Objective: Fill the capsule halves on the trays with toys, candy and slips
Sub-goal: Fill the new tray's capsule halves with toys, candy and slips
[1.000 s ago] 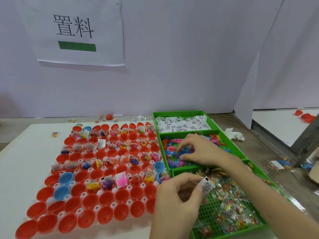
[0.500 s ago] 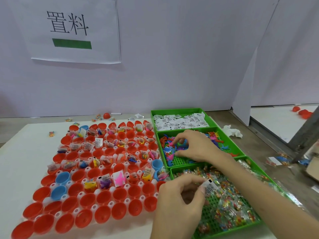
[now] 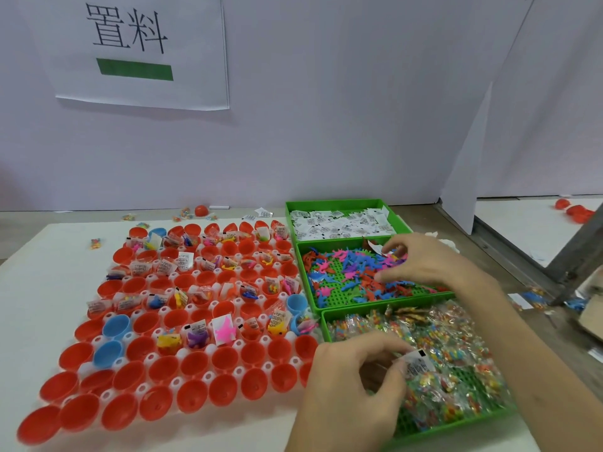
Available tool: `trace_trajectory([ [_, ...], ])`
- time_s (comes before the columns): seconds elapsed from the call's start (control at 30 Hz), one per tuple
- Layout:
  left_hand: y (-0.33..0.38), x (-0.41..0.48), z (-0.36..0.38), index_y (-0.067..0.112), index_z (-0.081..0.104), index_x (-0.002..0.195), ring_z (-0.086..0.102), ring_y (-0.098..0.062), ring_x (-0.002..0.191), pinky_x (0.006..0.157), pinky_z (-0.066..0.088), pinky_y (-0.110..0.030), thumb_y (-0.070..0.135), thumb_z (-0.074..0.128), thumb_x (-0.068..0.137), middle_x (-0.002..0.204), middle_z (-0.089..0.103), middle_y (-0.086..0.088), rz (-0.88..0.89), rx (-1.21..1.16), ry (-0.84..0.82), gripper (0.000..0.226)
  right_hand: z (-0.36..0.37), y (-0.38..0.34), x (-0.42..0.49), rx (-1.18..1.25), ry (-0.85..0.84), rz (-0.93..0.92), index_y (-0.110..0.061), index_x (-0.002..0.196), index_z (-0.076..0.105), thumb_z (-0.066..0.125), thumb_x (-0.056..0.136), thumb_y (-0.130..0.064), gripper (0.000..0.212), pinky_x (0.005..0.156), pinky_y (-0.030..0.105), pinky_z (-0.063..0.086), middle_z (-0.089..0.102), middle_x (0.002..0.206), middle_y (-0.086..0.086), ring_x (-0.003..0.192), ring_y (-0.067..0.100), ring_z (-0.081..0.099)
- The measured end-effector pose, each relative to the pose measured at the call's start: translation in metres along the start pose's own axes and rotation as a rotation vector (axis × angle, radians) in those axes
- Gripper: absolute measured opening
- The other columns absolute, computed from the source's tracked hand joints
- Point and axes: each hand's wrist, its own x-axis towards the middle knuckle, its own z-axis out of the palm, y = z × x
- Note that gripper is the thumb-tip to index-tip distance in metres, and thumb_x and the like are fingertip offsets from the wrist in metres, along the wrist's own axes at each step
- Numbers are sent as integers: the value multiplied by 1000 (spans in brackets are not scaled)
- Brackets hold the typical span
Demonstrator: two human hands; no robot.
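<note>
head | left hand pinches slip | right hand among toys, grip unclear

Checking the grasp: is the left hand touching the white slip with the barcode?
Touching. The head view shows the left hand pinching the white slip between its thumb and fingers, with no gap.

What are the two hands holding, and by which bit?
Left hand pinches a white slip by its left edge. Right hand is among the toys; hold unclear.
</note>
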Motion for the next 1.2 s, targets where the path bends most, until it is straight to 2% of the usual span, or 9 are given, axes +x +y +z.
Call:
trace_trajectory([
  [0.17,-1,0,1,40,69,99,73,-12,71,70,61,-32,28,63,84,77,75,7,-11,18,-2,20,20,-8,-2,-6,-26,-1,-29,118,61,87,72,-40,55,83,28,43,60,126,2,102,18,56],
  [0.3,-1,0,1,41,72,94,74,-14,70,69,61,-34,26,62,84,76,75,6,-24,6,-4,20,28,-17,2,345,36,-90,-23,111,66,80,84,-21,31,55,21,53,64,117,2,70,15,70],
  [0.4,-1,1,1,45,72,87,74,-15,69,68,61,-36,28,63,85,76,74,6,-22,-1,6,20,27,-18,-2,343,185,-156,-28,123,64,75,88,-22,37,66,19,50,60,118,-7,80,10,67],
  [0.5,-1,1,2,50,70,84,73,-14,68,68,61,-36,29,63,85,75,74,8,-17,7,9,23,23,-21,-7,231,269,-304,-36,102,72,75,86,-22,21,71,22,42,63,104,-14,81,3,59],
  [0.57,-1,1,3,52,69,83,73,-15,68,68,61,-36,30,63,84,75,74,8,-17,13,14,23,23,-27,-11,226,154,-414,-40,84,73,78,84,-26,15,63,18,40,66,86,-15,72,4,57],
  [0.7,-2,1,4,46,72,86,73,-13,67,68,61,-36,31,63,84,74,74,8,-18,26,28,19,34,-37,-10,70,-55,-527,-36,94,76,81,81,-38,14,62,14,37,58,81,-14,73,-3,52],
  [0.9,-3,2,2,30,75,89,73,-11,63,63,61,-34,21,65,86,71,74,7,-31,-23,122,13,40,-38,-7,39,-9,-493,-26,83,75,83,80,-28,9,69,22,47,66,84,-7,76,4,58],
  [1.03,-3,3,-2,32,76,85,74,-13,63,61,62,-31,10,70,91,72,76,5,-74,-112,254,24,29,-33,-17,421,120,-433,-21,78,71,82,80,-15,13,60,14,49,72,72,-8,65,-3,65],
  [1.2,-2,7,-10,19,78,93,76,-22,67,65,62,-30,9,71,89,75,77,-6,-132,-328,432,13,16,-27,-46,966,86,-536,-22,94,74,84,76,-13,23,73,22,56,74,82,5,78,18,72],
])
